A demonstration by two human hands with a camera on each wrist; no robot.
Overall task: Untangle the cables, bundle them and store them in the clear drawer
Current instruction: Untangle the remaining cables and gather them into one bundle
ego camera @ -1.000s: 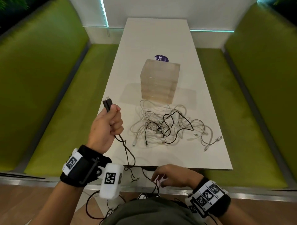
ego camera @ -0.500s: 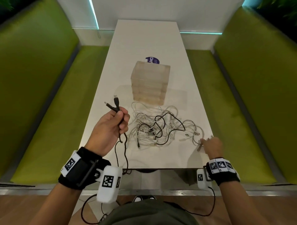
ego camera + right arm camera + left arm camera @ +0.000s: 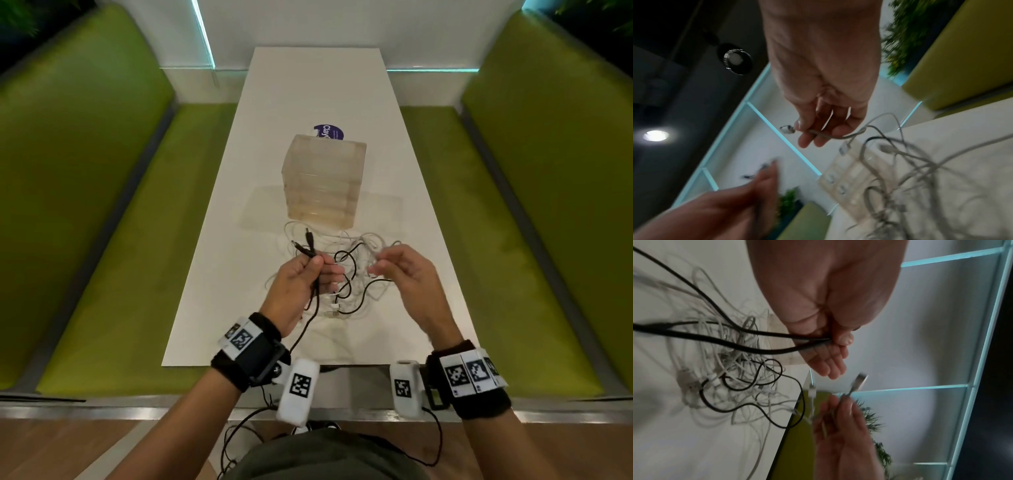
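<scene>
Hands raised side by side above near end of white table [image 3: 318,85], palms turned toward each other. Left hand [image 3: 301,284] closed around black cable [image 3: 317,298] just below its two plugs, both ends sticking up past thumb toward drawer unit, rest of cord hanging down off table edge. Seen from left wrist: two black strands pinched between thumb and curled fingers [image 3: 830,353], remaining fingers loosely extended. Right hand [image 3: 404,277] gripping white cable [image 3: 838,138] just behind its metal plug, thumb and forefinger pressed on cord, other fingers half curled beneath; cord trailing back down into heap. Tangle of cables [image 3: 342,274] lying on table between hands and drawer unit, mostly white strands with one more black cord looped through middle, several plugs showing at near side. Clear drawer unit [image 3: 323,181] standing upright just beyond heap, farthest loops touching or nearly touching its base, all drawers pushed in; contents not discernible through cloudy plastic. Purple round sticker [image 3: 329,132] partly hidden behind unit. Green benches [image 3: 102,205] along both sides of table. Marker-tagged wristbands on both forearms.
</scene>
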